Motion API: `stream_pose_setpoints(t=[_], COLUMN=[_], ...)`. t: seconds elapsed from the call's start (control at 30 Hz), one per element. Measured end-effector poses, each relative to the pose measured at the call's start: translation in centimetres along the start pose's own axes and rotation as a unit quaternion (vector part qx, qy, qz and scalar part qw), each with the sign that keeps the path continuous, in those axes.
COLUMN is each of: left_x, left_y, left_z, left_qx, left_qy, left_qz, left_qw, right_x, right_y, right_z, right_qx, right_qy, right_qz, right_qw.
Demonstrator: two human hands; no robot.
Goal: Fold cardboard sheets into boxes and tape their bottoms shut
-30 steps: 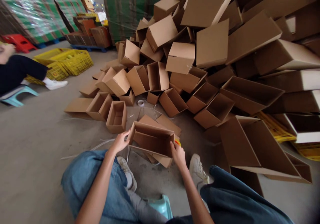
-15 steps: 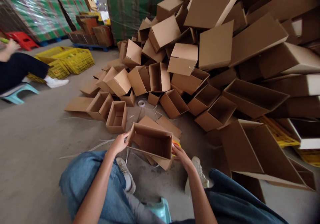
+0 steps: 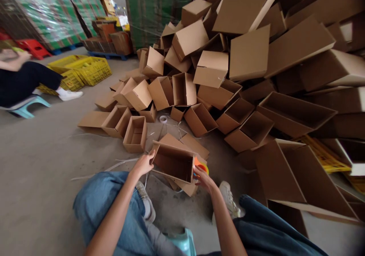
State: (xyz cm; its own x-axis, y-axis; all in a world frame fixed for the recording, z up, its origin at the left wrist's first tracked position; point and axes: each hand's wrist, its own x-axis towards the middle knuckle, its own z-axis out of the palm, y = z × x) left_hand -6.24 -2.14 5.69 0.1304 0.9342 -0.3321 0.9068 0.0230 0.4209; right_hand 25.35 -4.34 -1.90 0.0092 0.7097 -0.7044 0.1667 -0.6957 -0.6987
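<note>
An open-topped cardboard box (image 3: 172, 161) is held between my two hands, over flat cardboard pieces (image 3: 195, 145) on the floor. My left hand (image 3: 145, 164) grips its left end, thumb at the rim. My right hand (image 3: 203, 178) holds the right end, fingers against the outer wall. Just behind those fingers shows an orange and yellow round object (image 3: 203, 166), partly hidden; it looks like a tape dispenser, though I cannot tell whether the hand touches it. The inside of the box is dark, with nothing visible in it.
A tall heap of open cardboard boxes (image 3: 248, 10) rises ahead and to the right. One small box (image 3: 135, 134) stands nearby, with a white tape roll (image 3: 163, 119) beyond. Yellow crates (image 3: 94, 71) and a seated person (image 3: 27, 77) are at the left. A blue stool (image 3: 184, 242) is below me.
My hands and the box have shifted slightly, the left end moving right, and the box is turned a little. More of the orange object shows. The whole view has slid slightly right.
</note>
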Motion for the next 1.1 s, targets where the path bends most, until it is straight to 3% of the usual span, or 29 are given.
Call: stream_pose_setpoints(t=[0.07, 0.13, 0.27, 0.43, 0.57, 0.63, 0.93, 1.1], left_x=[0.2, 0.6, 1.9, 4.2, 5.9, 6.5, 6.6, 6.4], left_y=[0.4, 0.4, -1.1, -3.3, -3.8, -3.6, -2.4, -2.3], left_z=[-0.1, -0.3, -0.9, -0.2, 1.1, 1.5, 1.6, 1.8], left_qx=[0.011, 0.012, -0.054, -0.081, -0.119, -0.115, -0.023, -0.005], left_qy=[0.003, 0.003, 0.011, 0.052, -0.052, -0.075, -0.011, 0.001], left_qz=[0.005, 0.01, 0.006, -0.111, -0.142, -0.149, -0.19, -0.181], left_qw=[1.0, 1.0, 0.998, 0.989, 0.981, 0.979, 0.982, 0.983], right_x=[0.0, 0.0, 0.3, 0.6, 0.5, 0.6, 2.0, 2.0], right_y=[-0.4, -0.8, -1.6, -2.1, -2.4, -2.4, -2.1, -1.9], right_z=[0.7, 1.3, 1.5, 1.5, 1.6, 1.6, 2.0, 2.2], right_qx=[0.005, -0.021, -0.053, -0.054, -0.102, -0.125, -0.137, -0.15], right_qy=[-0.013, 0.015, 0.044, 0.042, 0.047, 0.034, 0.019, 0.042], right_qz=[0.017, 0.005, -0.016, -0.035, 0.004, 0.017, -0.031, -0.002], right_qw=[1.0, 1.0, 0.998, 0.997, 0.994, 0.991, 0.99, 0.988])
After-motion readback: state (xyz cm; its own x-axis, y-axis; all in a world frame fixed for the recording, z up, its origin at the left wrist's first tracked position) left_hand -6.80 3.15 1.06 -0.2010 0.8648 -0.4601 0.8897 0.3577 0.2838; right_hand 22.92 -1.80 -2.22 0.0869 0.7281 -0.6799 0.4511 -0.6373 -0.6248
